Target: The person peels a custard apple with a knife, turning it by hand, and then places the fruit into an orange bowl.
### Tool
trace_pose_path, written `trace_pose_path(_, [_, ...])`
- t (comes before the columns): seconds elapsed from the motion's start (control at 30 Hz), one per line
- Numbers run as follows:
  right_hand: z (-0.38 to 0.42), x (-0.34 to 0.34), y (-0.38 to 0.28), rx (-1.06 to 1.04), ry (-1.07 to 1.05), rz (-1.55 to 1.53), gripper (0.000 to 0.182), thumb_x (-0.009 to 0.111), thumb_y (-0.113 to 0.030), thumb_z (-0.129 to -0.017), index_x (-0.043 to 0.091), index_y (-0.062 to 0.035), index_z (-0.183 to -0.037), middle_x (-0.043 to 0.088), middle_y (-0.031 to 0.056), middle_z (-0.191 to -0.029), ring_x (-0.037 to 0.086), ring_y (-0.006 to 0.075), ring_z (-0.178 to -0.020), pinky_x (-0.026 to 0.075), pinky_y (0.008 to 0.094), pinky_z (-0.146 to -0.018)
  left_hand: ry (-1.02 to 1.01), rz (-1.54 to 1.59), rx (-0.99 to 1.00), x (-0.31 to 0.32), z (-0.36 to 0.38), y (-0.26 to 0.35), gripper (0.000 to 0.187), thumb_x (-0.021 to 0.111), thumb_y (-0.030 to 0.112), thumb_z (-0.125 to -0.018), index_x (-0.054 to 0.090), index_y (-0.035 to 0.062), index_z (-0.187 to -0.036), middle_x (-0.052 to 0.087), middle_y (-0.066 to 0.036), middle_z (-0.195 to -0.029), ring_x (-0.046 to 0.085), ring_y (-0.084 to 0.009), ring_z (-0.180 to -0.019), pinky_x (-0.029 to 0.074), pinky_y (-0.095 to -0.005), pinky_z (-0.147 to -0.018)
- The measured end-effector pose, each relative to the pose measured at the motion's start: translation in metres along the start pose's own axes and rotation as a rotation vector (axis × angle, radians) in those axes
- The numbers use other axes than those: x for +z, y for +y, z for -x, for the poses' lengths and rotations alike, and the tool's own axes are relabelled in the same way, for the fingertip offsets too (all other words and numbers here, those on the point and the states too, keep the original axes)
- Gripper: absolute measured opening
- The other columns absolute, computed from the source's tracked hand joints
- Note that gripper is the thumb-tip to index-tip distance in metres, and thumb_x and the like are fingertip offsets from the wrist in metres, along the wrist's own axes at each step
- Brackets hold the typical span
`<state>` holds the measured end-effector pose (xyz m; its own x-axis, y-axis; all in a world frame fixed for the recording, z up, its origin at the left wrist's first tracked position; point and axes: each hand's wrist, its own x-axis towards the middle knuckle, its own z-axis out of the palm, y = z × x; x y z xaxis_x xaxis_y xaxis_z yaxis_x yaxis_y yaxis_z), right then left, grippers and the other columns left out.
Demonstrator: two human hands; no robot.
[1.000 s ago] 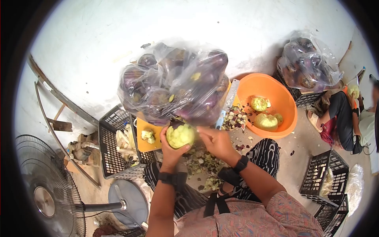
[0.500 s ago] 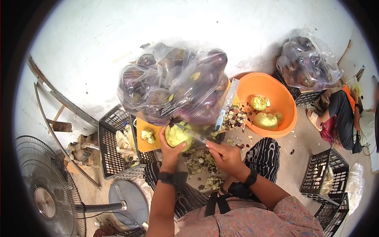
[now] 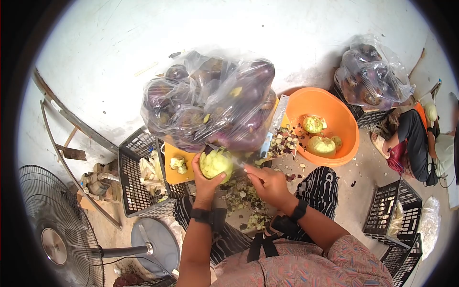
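A mostly peeled, pale green eggplant with a patch of dark skin near its top is gripped in my left hand. My right hand is closed around a knife, whose blurred blade points at the eggplant's right side. Just beyond both hands, a clear plastic bag full of purple eggplants rests on a yellow surface. Peel scraps lie on the floor between my legs. More dark and pale trimmings are heaped right of the bag.
An orange basin holds several peeled eggplants. Black crates stand at left and right. A fan is at lower left. Another bag of eggplants sits at the back right. A seated person is at the far right.
My right hand has shifted slightly left and up, and the knife blade has moved with it near the eggplant. The left hand is almost unmoved.
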<state>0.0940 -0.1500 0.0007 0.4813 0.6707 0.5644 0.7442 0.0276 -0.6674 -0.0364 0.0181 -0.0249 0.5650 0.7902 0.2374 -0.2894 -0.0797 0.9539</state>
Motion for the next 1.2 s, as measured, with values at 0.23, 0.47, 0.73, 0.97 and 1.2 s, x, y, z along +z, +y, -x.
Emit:
trace_pose_path(0.23, [-0.011, 0.004, -0.004, 0.140, -0.048, -0.238, 0.024, 0.066, -0.015, -0.088, 0.070, -0.0100, -0.111, 0.069, 0.0152, -0.085, 0.066, 0.0304, -0.068, 0.051, 0.0364, -0.060, 0.004, -0.006, -0.009, -0.002, 0.001, -0.002, 0.091, 0.083, 0.024, -0.064, 0.033, 0.0071, -0.138, 0.048, -0.009, -0.125, 0.050, -0.0208, -0.115, 0.043, -0.0345, -0.100])
trace_pose_path(0.47, [-0.021, 0.010, -0.001, 0.088, -0.055, -0.246, 0.026, 0.066, -0.009, -0.089, 0.069, -0.0057, -0.114, 0.071, 0.0147, -0.084, 0.065, 0.0103, -0.065, 0.050, 0.0256, -0.060, 0.007, -0.002, -0.012, -0.001, 0.000, 0.000, 0.092, 0.083, 0.024, -0.064, 0.033, 0.0074, -0.139, 0.047, -0.009, -0.126, 0.050, -0.0210, -0.116, 0.043, -0.0349, -0.100])
trace_pose_path(0.73, [-0.026, 0.028, 0.017, 0.284, -0.094, -0.335, 0.026, 0.065, -0.013, -0.089, 0.068, -0.0045, -0.113, 0.070, 0.0157, -0.081, 0.062, 0.0173, -0.057, 0.049, 0.0286, -0.056, -0.019, 0.004, 0.007, -0.009, -0.003, -0.012, 0.091, 0.083, 0.021, -0.065, 0.031, 0.0064, -0.138, 0.046, -0.011, -0.128, 0.049, -0.0230, -0.120, 0.042, -0.0367, -0.103])
trace_pose_path(0.97, [0.016, 0.016, 0.027, 0.262, -0.010, -0.367, 0.028, 0.064, -0.011, -0.089, 0.066, -0.0022, -0.116, 0.071, 0.0108, -0.078, 0.056, 0.0071, -0.058, 0.046, 0.0254, -0.056, -0.060, 0.509, -0.213, -0.030, -0.002, -0.027, 0.072, 0.066, 0.035, -0.084, 0.033, 0.0133, -0.144, 0.047, -0.009, -0.138, 0.049, -0.0321, -0.123, 0.048, -0.0555, -0.094])
trace_pose_path(1.2, [0.017, -0.006, 0.005, 0.338, 0.044, -0.443, 0.034, 0.064, -0.006, -0.090, 0.061, -0.0002, -0.124, 0.068, 0.0005, -0.085, 0.049, 0.0010, -0.068, 0.043, 0.0196, -0.060, -0.068, 0.705, -0.322, -0.017, -0.002, -0.002, 0.077, 0.070, 0.029, -0.079, 0.031, 0.0128, -0.143, 0.046, -0.012, -0.135, 0.049, -0.0312, -0.121, 0.046, -0.0473, -0.098])
